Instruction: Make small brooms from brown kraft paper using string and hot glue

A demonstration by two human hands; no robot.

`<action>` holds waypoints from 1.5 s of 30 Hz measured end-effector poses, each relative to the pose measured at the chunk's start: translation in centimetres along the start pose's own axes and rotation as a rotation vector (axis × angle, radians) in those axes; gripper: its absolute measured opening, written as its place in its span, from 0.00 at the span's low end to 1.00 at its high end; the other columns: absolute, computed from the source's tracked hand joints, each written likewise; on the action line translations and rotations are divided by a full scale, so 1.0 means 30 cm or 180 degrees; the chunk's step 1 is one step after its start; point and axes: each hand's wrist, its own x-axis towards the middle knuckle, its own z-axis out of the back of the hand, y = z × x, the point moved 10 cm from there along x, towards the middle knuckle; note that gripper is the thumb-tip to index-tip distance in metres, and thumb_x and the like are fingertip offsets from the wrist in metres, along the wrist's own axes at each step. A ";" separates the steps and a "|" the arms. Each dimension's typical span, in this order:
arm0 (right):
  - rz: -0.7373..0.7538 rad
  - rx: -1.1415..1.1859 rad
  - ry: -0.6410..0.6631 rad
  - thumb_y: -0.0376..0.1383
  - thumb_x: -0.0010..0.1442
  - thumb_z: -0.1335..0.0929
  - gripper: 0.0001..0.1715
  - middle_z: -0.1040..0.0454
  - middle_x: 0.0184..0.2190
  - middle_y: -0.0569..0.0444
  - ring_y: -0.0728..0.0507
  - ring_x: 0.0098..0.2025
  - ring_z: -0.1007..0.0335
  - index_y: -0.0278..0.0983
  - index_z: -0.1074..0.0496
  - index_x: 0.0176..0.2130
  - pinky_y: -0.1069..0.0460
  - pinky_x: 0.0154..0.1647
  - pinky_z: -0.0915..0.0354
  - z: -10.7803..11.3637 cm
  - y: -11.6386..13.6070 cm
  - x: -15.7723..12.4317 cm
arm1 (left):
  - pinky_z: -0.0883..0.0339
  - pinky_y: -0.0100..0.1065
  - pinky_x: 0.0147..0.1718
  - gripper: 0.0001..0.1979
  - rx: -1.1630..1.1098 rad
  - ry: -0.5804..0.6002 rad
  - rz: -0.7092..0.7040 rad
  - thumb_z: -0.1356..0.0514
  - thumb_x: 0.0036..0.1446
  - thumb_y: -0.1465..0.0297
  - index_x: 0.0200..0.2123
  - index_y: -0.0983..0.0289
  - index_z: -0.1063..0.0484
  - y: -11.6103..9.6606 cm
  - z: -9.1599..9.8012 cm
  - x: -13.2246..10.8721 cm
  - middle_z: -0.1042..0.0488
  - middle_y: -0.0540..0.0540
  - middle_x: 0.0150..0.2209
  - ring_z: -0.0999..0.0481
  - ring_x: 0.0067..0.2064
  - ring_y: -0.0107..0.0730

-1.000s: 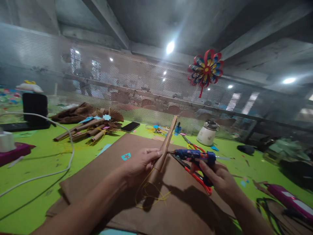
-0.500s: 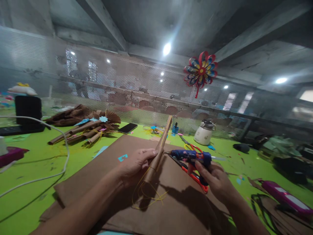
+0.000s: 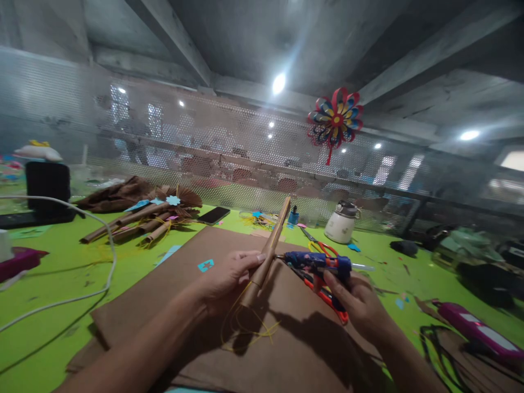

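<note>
My left hand (image 3: 235, 270) is closed round a rolled brown paper tube (image 3: 268, 254), which slants up and away from me. Yellow string (image 3: 256, 327) hangs in loops near its lower end. In my right hand (image 3: 360, 300) is a blue glue gun (image 3: 317, 263), its nozzle at the right side of the tube, with a clear glue stick out of its back. Beneath the tube lie large brown paper sheets (image 3: 164, 295) with a small blue cut-out (image 3: 206, 266) on them. Red-handled scissors (image 3: 333, 308) lie partly hidden under the glue gun.
More paper tubes (image 3: 135, 221) and a black phone (image 3: 213, 215) lie at the back left. A white cable (image 3: 112, 251) crosses the green table (image 3: 53, 305). Behind stand a blue bottle (image 3: 293, 215) and a white jug (image 3: 341, 222). A purple device (image 3: 477, 327) is at right.
The glue gun and my right hand have shifted very slightly left. The tube's far end has dipped a little and moved slightly right. Both hands keep their hold.
</note>
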 end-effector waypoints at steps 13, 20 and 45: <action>0.0004 0.0151 0.0111 0.51 0.62 0.41 0.28 0.34 0.17 0.53 0.45 0.23 0.35 0.35 0.24 0.29 0.54 0.19 0.40 0.002 -0.002 -0.003 | 0.35 0.27 0.28 0.11 -0.0094 0.0103 -0.0163 0.37 0.54 0.67 0.37 0.68 0.25 -0.028 -0.031 -0.009 0.26 0.55 0.29 0.29 0.27 0.26; 0.0006 -0.0113 -0.0017 0.52 0.63 0.42 0.30 0.28 0.24 0.50 0.47 0.23 0.36 0.34 0.24 0.28 0.53 0.24 0.39 0.007 -0.001 -0.008 | 0.35 0.27 0.30 0.11 -0.0176 0.0153 -0.0166 0.38 0.55 0.69 0.41 0.69 0.25 -0.028 -0.039 -0.009 0.26 0.56 0.30 0.28 0.29 0.26; -0.0020 -0.0117 0.0120 0.53 0.63 0.42 0.31 0.26 0.25 0.50 0.45 0.25 0.34 0.35 0.24 0.27 0.52 0.27 0.38 -0.002 0.007 -0.006 | 0.36 0.29 0.40 0.19 0.0250 0.0018 -0.0254 0.35 0.53 0.70 0.49 0.66 0.28 -0.025 0.000 0.004 0.27 0.61 0.47 0.27 0.42 0.33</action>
